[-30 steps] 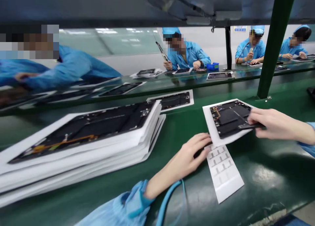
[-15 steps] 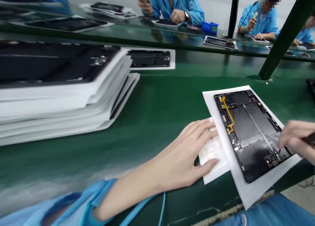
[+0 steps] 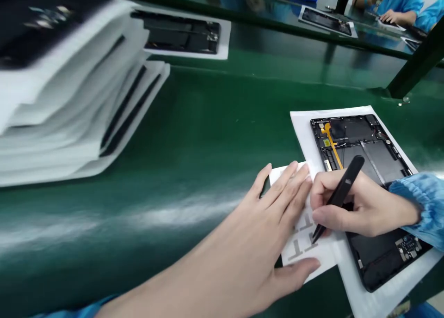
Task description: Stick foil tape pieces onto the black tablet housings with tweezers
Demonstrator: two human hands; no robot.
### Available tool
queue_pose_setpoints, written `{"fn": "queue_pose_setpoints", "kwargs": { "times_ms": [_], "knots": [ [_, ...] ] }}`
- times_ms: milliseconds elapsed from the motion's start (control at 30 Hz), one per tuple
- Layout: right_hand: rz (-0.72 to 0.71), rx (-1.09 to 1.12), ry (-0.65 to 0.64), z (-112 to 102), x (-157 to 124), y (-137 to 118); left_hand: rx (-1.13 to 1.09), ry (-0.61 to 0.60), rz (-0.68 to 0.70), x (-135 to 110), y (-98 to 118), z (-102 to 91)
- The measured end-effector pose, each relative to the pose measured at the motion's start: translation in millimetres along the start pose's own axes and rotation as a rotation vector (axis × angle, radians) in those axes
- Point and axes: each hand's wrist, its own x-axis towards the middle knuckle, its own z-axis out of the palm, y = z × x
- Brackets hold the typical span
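My left hand (image 3: 274, 221) lies flat with fingers spread on a small white sheet (image 3: 324, 258) that bears grey T-shaped pieces (image 3: 296, 249). My right hand (image 3: 371, 209) grips black tweezers (image 3: 347, 181), their tips down at one of the T-shaped pieces. Under the right hand and wrist is an opened tablet housing (image 3: 373, 255), partly hidden by them. Its inside shows an orange flex cable (image 3: 333, 148) and a small circuit board (image 3: 409, 248). The housing rests on a larger white sheet (image 3: 301, 128), beside the small sheet.
A tall stack of tablet housings interleaved with white sheets (image 3: 86, 91) stands at left. Behind it lies another housing (image 3: 183, 33). A dark green post (image 3: 412, 68) rises at right. Across the raised shelf, a co-worker's hand (image 3: 390, 16) rests by a housing.
My right hand has moved left from the housing's right side to the small sheet, bringing the tweezers into view. My left hand stays on the sheet, fingers more spread. The view has shifted.
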Motion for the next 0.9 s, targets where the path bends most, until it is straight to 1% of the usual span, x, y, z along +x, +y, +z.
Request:
{"fn": "queue_pose_setpoints", "kwargs": {
  "times_ms": [167, 333, 433, 600, 767, 900],
  "knots": [
    [0.031, 0.012, 0.024, 0.7, -0.5, -0.1, 0.047, 0.028, 0.03, 1.4, 0.9, -1.5],
    [-0.044, -0.081, 0.079, 3.6, 1.9, 1.1, 0.061, 0.048, 0.031, 2.7, 2.1, 3.6],
    [-0.031, -0.119, 0.095, 5.1, 3.1, -0.2, 0.078, 0.046, 0.045, 1.5, 2.0, 4.0],
    [-0.041, -0.161, 0.092, 5.5, 3.4, -1.0, 0.012, 0.062, 0.001, -0.4, 0.7, 2.7],
    [-0.029, -0.162, 0.124, 6.6, 2.9, -1.2, -0.038, 0.062, -0.004, 3.0, 1.5, 3.9],
    [-0.086, -0.184, 0.081, 4.6, 2.2, -3.6, -0.071, 0.065, -0.015, 4.4, 2.6, 4.9]
  ]
}}
